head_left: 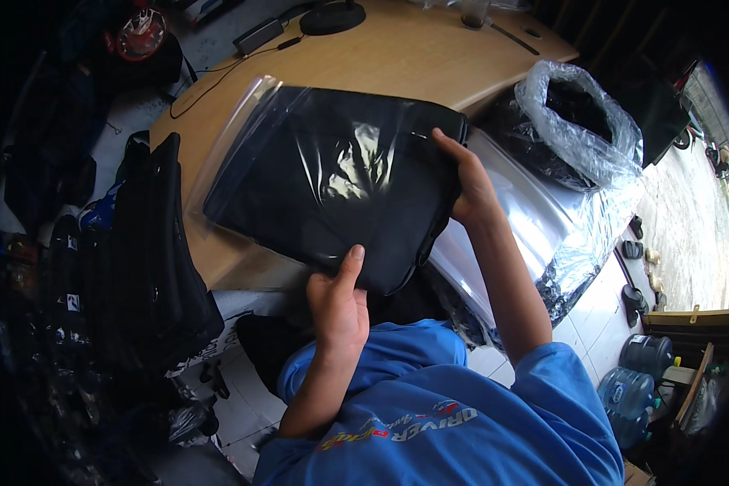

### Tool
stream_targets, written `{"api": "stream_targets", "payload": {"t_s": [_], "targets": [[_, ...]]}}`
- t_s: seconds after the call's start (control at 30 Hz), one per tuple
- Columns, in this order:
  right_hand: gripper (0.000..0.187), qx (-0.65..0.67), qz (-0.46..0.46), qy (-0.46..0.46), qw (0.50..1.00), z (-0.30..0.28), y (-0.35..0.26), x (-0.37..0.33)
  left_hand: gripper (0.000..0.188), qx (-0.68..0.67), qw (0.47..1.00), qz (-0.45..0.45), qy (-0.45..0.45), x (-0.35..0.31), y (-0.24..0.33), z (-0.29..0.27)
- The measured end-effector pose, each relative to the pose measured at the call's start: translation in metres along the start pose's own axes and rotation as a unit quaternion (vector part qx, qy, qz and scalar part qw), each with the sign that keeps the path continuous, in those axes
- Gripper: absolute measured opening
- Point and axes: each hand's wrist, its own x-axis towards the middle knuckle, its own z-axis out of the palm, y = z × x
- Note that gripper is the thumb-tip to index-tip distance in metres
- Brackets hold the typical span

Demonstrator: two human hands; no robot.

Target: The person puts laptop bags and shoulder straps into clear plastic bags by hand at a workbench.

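Between my two hands is a flat black laptop sleeve [255,174] inside a clear plastic bag [233,134], tilted above the near edge of the wooden table. My left hand [342,304] grips its lower edge, thumb on top and fingers underneath out of sight. At the right end, my right hand [467,180] pinches the edge with its thumb on the upper face. Light glares off the film over the middle. The bag's loose end sticks out past the sleeve on the left.
A stack of clear plastic bags [535,206] lies to the right, below an open plastic sack [579,121]. Black cases [150,243] stand piled at left. On the wooden table [413,61] are a black round base [332,18] and a cable. Water bottles [628,389] stand at lower right.
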Motion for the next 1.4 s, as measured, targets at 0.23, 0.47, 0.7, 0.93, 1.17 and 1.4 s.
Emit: {"api": "stream_targets", "payload": {"t_s": [0.23, 0.47, 0.7, 0.93, 1.17, 1.4], "targets": [[0.025, -0.100, -0.064, 0.075, 0.990, -0.005, 0.009, 0.012, 0.023, -0.023, 1.000, 0.006, 0.009, -0.001, -0.010, 0.004], [0.020, -0.057, -0.057, 0.071, 0.994, 0.003, 0.017, 0.011, 0.036, -0.029, 0.999, 0.035, 0.026, -0.002, -0.021, 0.003], [0.017, -0.051, -0.039, 0.097, 0.993, 0.013, 0.021, 0.016, 0.037, -0.027, 0.999, 0.025, 0.036, -0.005, -0.030, -0.003], [0.015, 0.011, 0.037, 0.040, 0.998, 0.011, 0.017, 0.025, 0.035, -0.066, 0.998, -0.011, 0.007, -0.009, -0.039, -0.001], [0.020, -0.067, -0.081, 0.085, 0.991, 0.021, 0.014, 0.029, 0.026, -0.062, 0.997, -0.041, 0.015, -0.015, -0.036, 0.016], [0.023, -0.063, -0.095, 0.056, 0.992, 0.036, -0.003, 0.033, 0.026, -0.131, 0.988, -0.064, -0.047, -0.013, -0.036, 0.033]]}}
